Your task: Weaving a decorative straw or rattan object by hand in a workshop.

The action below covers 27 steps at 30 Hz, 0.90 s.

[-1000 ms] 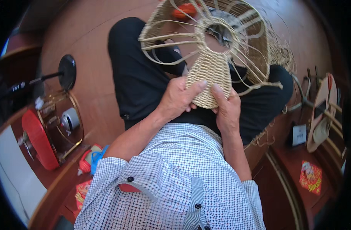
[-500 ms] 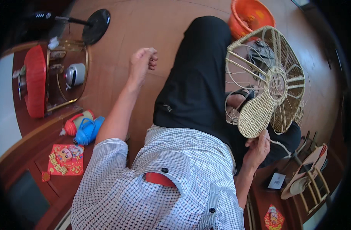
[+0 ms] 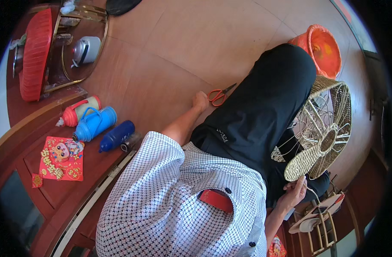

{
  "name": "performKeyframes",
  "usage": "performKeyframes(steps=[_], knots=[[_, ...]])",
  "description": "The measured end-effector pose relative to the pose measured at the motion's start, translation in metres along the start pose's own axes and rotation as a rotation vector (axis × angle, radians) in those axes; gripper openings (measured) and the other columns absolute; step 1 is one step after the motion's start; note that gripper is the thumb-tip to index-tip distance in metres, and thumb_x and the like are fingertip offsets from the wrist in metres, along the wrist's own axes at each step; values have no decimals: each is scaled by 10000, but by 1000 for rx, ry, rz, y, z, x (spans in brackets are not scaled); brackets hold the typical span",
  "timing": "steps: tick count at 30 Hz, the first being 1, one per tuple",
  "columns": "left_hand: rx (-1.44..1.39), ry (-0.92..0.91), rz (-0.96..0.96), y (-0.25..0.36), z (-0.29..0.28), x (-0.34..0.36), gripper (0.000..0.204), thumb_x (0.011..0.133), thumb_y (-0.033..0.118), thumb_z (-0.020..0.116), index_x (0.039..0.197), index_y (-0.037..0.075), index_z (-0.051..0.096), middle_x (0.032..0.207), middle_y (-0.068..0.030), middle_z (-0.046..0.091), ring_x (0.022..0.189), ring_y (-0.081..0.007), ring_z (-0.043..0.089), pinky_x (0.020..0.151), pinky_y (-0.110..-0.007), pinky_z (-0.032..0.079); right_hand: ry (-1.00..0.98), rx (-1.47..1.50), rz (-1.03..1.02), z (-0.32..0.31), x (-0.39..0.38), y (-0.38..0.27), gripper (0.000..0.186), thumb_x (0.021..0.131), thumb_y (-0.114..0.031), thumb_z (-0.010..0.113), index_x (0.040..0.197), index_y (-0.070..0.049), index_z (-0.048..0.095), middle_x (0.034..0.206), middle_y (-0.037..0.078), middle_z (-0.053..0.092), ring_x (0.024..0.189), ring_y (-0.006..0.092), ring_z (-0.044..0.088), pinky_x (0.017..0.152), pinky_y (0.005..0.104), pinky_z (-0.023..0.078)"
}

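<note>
My left hand [image 3: 200,101] is closed at the red handles of a pair of scissors [image 3: 217,97], beside my thigh. The blades point away from me. On my right, a woven straw piece [image 3: 320,128] rests against my folded leg; it has a basket-like rim, open spokes and a braided ring. A flat oval braided part [image 3: 302,166] reaches from the ring toward me. My right hand [image 3: 295,193] pinches the near tip of this oval, where a loose straw cord trails off to the right. Some fingers are hidden beneath.
An orange-red bucket [image 3: 326,49] stands beyond my knee. To the left are a blue thermos [image 3: 95,123], a red-topped thermos [image 3: 80,110], a dark blue bottle [image 3: 117,136] and a red basin [image 3: 35,55]. A wooden rack [image 3: 318,233] is at lower right.
My view has turned, and the room has shifted. My left hand has moved down beside my thigh, where the scissors now show. My right hand keeps hold of the straw piece.
</note>
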<state>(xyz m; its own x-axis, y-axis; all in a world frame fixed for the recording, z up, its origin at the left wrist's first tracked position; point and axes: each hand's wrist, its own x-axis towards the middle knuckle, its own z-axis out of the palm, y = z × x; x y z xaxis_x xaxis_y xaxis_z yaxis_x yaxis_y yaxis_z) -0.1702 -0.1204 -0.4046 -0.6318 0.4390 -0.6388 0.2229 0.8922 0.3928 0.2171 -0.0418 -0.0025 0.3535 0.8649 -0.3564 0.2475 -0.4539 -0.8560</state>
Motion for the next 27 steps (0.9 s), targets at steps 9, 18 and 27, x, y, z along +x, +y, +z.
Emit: performKeyframes(steps=[9, 18, 27], knots=[[14, 144, 611, 27, 16, -21, 194, 950, 134, 654, 1109, 24, 647, 993, -223, 678, 907, -423, 661, 808, -498, 547, 16, -39, 57, 11, -4, -16, 291, 1115, -302, 606, 894, -112, 605, 710, -46, 507, 560, 38, 424, 491, 229, 361], [-60, -133, 338, 6, -29, 37, 132, 993, 158, 649, 1067, 50, 632, 899, -145, 644, 798, -311, 630, 703, -413, 514, -1, 108, 125, -2, -1, -5, 286, 1115, -237, 606, 918, -39, 668, 786, -3, 599, 595, 61, 532, 524, 232, 440], [-602, 31, 315, 144, -171, 44, 110, 1036, 182, 643, 1025, 76, 618, 804, -66, 610, 688, -199, 600, 597, -329, 482, 20, 277, 121, -12, -4, 0, 288, 1115, -273, 619, 995, -23, 696, 813, 9, 622, 621, 52, 565, 521, 217, 494]])
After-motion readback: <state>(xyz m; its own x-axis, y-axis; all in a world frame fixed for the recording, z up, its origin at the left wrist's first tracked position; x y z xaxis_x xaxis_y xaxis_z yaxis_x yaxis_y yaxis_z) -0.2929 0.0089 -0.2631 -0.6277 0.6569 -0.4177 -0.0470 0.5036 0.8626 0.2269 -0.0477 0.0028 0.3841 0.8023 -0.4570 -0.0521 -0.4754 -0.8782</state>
